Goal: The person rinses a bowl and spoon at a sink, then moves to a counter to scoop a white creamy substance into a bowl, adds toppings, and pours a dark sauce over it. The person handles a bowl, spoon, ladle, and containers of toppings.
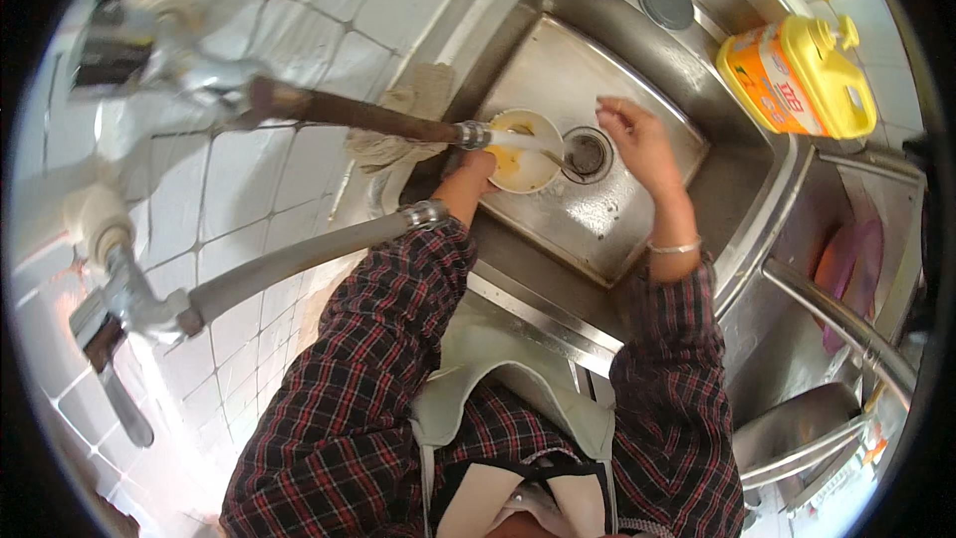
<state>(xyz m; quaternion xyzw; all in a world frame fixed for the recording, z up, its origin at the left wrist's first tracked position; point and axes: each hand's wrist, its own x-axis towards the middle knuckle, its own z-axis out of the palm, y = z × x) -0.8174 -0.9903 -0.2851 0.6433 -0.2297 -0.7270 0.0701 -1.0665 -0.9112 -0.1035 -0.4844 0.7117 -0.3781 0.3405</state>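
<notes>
My left hand grips the rim of a white bowl over the left side of the stainless steel sink basin. Yellow-orange residue clings inside the bowl. White water runs into it from a brown hose tap. A thin streak crosses the bowl's right rim towards the drain; whether it is a utensil handle or water I cannot tell. To the right of the drain, my right hand is raised above the basin, slightly blurred, with bent fingers and nothing visible in it.
A yellow detergent jug stands at the back right beside a grey round lid. A beige cloth hangs behind the hose. Lower left, a second grey hose juts out. A metal faucet pipe crosses the right-hand basin, near a purple item.
</notes>
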